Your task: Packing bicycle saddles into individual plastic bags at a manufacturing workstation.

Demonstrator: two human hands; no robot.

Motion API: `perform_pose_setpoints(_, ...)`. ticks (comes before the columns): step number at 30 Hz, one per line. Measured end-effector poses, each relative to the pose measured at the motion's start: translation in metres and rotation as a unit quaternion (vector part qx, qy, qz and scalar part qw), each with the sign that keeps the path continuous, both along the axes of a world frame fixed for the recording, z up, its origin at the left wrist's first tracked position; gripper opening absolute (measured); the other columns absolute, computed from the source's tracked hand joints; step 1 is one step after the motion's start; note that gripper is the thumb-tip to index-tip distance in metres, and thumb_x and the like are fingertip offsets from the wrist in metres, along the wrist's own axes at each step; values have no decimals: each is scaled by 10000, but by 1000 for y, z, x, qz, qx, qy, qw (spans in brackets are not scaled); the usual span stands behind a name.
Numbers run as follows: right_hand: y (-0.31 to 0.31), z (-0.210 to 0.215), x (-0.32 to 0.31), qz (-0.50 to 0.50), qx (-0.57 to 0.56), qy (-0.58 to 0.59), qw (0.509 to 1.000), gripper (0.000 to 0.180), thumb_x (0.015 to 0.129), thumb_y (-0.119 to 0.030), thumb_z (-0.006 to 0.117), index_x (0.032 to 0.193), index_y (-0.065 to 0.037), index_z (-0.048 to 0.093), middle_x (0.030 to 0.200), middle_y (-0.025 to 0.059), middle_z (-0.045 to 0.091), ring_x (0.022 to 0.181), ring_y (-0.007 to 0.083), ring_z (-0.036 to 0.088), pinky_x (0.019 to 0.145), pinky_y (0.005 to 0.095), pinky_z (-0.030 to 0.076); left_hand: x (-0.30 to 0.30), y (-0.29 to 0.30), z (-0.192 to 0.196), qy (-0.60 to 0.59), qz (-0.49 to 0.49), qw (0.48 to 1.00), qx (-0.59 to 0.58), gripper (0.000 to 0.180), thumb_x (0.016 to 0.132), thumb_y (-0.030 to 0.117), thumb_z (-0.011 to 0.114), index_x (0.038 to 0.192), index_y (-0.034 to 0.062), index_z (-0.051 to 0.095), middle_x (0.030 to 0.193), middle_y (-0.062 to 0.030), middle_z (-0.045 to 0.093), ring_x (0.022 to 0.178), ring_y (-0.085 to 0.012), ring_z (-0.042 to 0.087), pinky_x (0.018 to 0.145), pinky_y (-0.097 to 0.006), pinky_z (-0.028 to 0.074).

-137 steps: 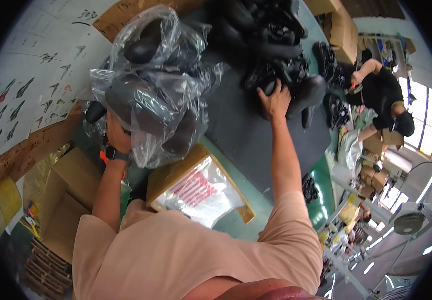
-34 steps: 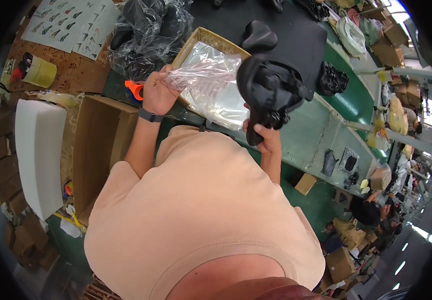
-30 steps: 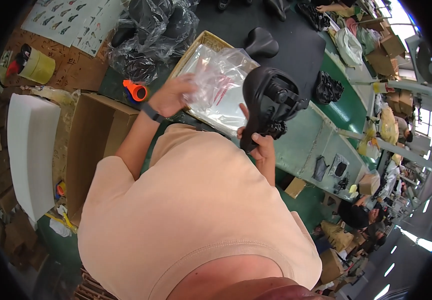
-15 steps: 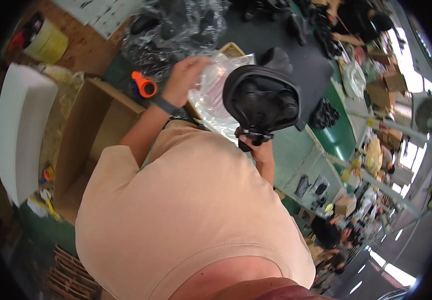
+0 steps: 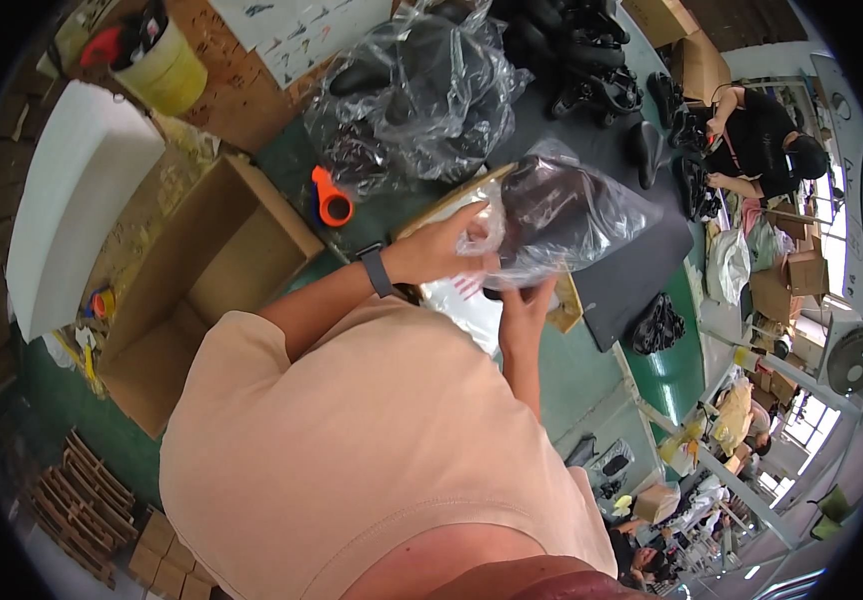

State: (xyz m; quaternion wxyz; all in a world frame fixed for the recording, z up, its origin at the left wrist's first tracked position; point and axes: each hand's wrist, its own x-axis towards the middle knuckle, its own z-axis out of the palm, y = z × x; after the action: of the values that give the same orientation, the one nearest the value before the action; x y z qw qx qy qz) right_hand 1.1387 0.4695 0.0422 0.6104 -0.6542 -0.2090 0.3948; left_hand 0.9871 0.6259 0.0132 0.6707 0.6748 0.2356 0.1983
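A black bicycle saddle (image 5: 550, 203) sits inside a clear plastic bag (image 5: 617, 212) in front of me, over the table. With bent fingers, my left hand (image 5: 444, 245) grips the near left side of the bag by its bunched film. My right hand (image 5: 525, 305) is closed round the saddle's near end at the bag's mouth; its fingertips are partly hidden. Under both hands lies a stack of clear bags with red print (image 5: 467, 300), in a shallow cardboard tray (image 5: 569, 303) that the bagged saddle partly covers.
Bagged saddles (image 5: 417, 95) are heaped at the far left, beside an orange tape dispenser (image 5: 333, 203). An open carton (image 5: 207, 285) stands to my left. A black mat (image 5: 642, 270) covers the table ahead, with bare saddles (image 5: 592, 85) beyond. A co-worker (image 5: 762, 145) works at the far right.
The saddle, bare in my right hand before, is now inside the clear bag. My left hand has moved right and nearer, onto the bag. The view has also shifted.
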Motion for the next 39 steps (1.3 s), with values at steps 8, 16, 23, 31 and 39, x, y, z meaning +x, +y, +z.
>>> perform_pose_setpoints(8, 69, -12, 125, 83, -18, -466, 881, 653, 976, -10, 748, 1585, -16, 512, 1447, 182, 695, 1387, 318, 639, 1179, 414, 477, 84, 199, 21, -94, 151, 937, -299, 372, 961, 320, 830, 1215, 56, 766, 1051, -87, 801, 882, -104, 704, 746, -301, 562)
perform_pose_setpoints(16, 47, -243, 362, -142, -442, -337, 819, 1369, 836, -374, 929, 1735, -48, -51, 1540, 341, 548, 1380, 442, 600, 1136, 493, 510, 59, 306, -41, -92, 392, 901, -163, 485, 1035, 504, 755, 1214, 64, 657, 1071, -127, 801, 686, -82, 647, 540, -204, 431)
perform_pose_setpoints(23, 92, -286, 336, -199, -432, -42, 879, 1645, 760, -321, 975, 1616, -101, -412, 1526, 345, 542, 1331, 486, 605, 1062, 610, 519, 50, 234, -72, 25, 430, 902, -36, 590, 1027, 233, 794, 1507, -6, 547, 1088, -110, 788, 784, -89, 672, 622, -236, 497)
perform_pose_setpoints(31, -78, -199, 358, -190, -259, 123, 939, 1022, 919, -327, 865, 1695, -31, 271, 1198, 275, 694, 794, 280, 710, 578, 316, 591, 75, 143, -80, 115, 413, 874, 226, 834, 933, 159, 833, 1623, 5, 391, 1632, -285, 411, 1436, -383, 508, 1147, -487, 471)
perform_pose_setpoints(39, -405, -210, 191, -368, 239, 703, 560, 701, 973, -445, 798, 1327, 86, 510, 895, 72, 562, 681, 149, 522, 544, 254, 476, 117, -29, -84, 145, 39, 949, 279, 327, 972, 250, 740, 1248, 76, 715, 1194, -211, 741, 1100, -433, 688, 940, -521, 553)
